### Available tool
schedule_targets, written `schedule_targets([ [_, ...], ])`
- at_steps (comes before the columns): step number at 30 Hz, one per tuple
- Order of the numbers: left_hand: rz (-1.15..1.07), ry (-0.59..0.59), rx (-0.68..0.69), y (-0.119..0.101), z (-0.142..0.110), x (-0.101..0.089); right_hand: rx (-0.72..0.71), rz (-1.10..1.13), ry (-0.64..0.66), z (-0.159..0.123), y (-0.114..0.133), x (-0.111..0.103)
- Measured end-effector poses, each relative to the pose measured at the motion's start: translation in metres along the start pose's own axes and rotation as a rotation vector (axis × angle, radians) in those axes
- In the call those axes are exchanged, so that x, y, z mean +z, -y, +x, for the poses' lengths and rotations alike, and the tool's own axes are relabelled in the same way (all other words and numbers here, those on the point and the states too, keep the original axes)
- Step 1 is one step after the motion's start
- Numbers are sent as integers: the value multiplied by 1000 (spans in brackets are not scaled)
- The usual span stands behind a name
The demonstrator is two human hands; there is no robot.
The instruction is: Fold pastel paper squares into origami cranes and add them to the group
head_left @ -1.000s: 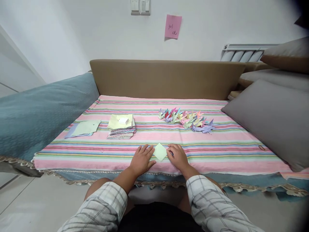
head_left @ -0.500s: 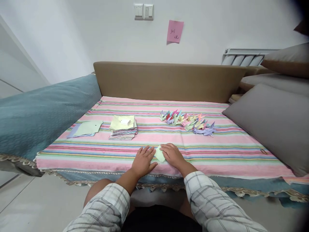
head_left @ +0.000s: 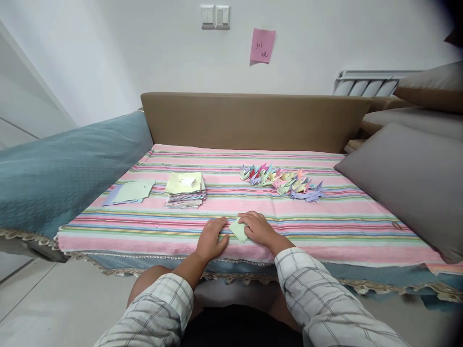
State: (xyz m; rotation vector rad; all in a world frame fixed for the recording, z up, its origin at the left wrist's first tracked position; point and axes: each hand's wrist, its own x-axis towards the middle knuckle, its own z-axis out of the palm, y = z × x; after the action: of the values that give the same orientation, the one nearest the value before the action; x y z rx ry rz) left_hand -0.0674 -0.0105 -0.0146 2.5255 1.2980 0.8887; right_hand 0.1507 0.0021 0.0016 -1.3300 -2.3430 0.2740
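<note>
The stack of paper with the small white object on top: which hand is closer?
The left hand. It is in front of the stack of paper, slightly to its right. The right hand, touching the green paper, is farther right.

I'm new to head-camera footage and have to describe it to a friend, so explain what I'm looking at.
There is no machine here: these are a person's two bare hands, seen by a camera worn on the head, looking forward and down. They are over a striped cloth spread on a sofa seat. The left hand lies on the cloth, just beside a small green paper. The right hand has its fingers over the paper's right side; whether it grips or only presses, I cannot tell. Farther back, from left to right, are loose sheets, a paper stack with a small white block on top, and colourful folded paper birds.
</note>
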Motion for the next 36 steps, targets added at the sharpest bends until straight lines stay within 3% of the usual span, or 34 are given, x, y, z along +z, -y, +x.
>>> schedule_targets([
  [5,-75,-107,-31,0,3,1,87,-55,-64,-6,0,-6],
  [9,-71,-94,-49,-4,7,1,214,-70,-158,-18,0,0],
  [12,-35,-53,-59,-8,8,1,162,-38,-205,-21,-2,5],
  [16,27,10,-89,-13,8,2,78,28,-154,-14,-6,9],
  [19,38,13,-124,-14,8,2,103,58,-149,-11,-6,10],
  [26,17,-22,-203,-12,13,1,216,16,-275,-22,2,14],
  [36,5,20,-371,-31,26,3,192,31,-303,-26,-1,18],
])
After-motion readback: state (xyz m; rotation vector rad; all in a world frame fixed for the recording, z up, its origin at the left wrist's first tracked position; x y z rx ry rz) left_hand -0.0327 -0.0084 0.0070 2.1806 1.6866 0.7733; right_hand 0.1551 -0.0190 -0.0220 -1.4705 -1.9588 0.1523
